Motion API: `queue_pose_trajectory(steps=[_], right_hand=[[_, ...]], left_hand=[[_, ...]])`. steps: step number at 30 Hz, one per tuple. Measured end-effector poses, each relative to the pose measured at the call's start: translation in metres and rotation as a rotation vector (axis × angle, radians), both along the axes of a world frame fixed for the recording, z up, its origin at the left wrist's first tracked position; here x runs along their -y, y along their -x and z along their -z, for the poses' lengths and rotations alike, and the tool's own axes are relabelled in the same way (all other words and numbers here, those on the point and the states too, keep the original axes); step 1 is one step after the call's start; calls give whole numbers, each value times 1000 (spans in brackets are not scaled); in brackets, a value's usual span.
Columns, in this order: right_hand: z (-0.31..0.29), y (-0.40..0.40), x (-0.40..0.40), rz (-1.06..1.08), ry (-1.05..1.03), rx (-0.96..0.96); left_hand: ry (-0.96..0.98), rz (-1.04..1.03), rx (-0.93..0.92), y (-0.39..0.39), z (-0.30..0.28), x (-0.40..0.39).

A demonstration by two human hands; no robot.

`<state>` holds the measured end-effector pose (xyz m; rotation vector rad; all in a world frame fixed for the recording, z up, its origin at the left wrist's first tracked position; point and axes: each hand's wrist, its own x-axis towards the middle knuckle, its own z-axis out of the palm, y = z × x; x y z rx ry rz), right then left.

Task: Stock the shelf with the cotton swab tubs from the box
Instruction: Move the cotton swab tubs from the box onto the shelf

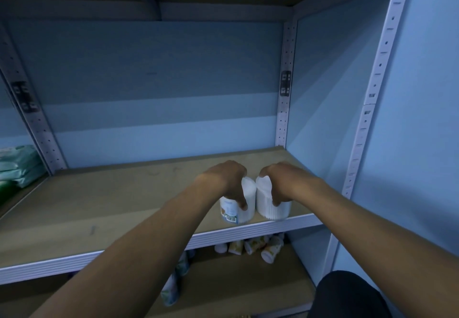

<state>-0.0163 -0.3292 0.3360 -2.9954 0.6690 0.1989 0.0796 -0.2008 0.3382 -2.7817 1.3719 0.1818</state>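
Two white cotton swab tubs stand side by side near the front right edge of the brown shelf board (111,201). My left hand (228,181) grips the left tub (248,201) from above, thumb on its front; this tub shows a label and barcode low on its side. My right hand (278,181) grips the right tub (268,206) the same way, fingers curled over its top. The two tubs nearly touch. The box is out of view.
Green packets (17,166) lie on the neighbouring shelf at far left. On the lower shelf several small bottles (255,245) lie tipped at the back right, and more stand in a row (173,285). A perforated upright (367,109) bounds the right side.
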Motion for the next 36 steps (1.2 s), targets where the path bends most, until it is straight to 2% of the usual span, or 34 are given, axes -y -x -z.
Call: queue_pose_trajectory(steps=[4, 14, 36], right_hand=[[8, 2, -2, 3, -28, 57], [27, -1, 7, -29, 53, 211], [40, -64, 79, 26, 121, 266]], left_hand=[[29, 10, 12, 1, 7, -5], [68, -2, 60, -5, 18, 2], [110, -26, 54, -70, 29, 83]])
